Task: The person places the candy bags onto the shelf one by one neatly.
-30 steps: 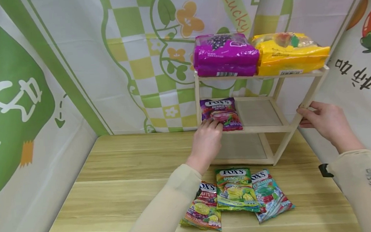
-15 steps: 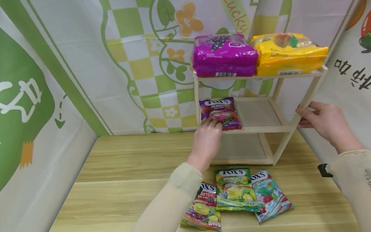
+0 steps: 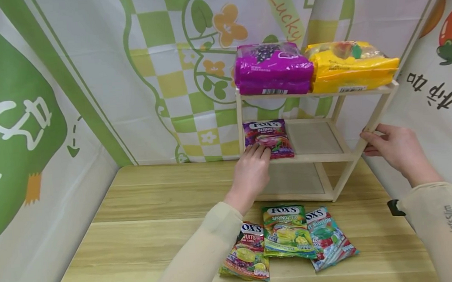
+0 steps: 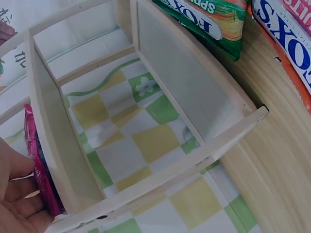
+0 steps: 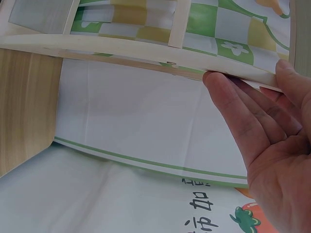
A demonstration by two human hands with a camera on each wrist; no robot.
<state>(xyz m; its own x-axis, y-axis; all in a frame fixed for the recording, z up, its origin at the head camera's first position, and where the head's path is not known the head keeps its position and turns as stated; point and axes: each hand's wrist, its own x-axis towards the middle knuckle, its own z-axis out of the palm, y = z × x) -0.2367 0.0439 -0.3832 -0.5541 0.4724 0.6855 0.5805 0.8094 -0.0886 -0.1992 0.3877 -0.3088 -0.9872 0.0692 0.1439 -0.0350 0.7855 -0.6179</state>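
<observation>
My left hand (image 3: 252, 165) rests its fingers on the lower front of a purple Fox's Berries candy bag (image 3: 270, 135), which lies at the left end of the wooden rack's middle shelf. In the left wrist view, the fingers (image 4: 24, 194) touch the outer face of that candy bag (image 4: 43, 167), and its other side faces the shelf panel. My right hand (image 3: 401, 148) holds the right front post of the wooden rack (image 3: 344, 180). The right wrist view shows the thumb and fingers (image 5: 238, 114) on opposite sides of this post (image 5: 131, 56).
A purple bag (image 3: 274, 72) and a yellow bag (image 3: 352, 66) sit side by side on the top shelf. Before the rack, on the wooden table (image 3: 145, 229), lie a Fruits candy bag (image 3: 246, 255), a green Spring Tea bag (image 3: 286, 233) and a Blossom bag (image 3: 331, 238).
</observation>
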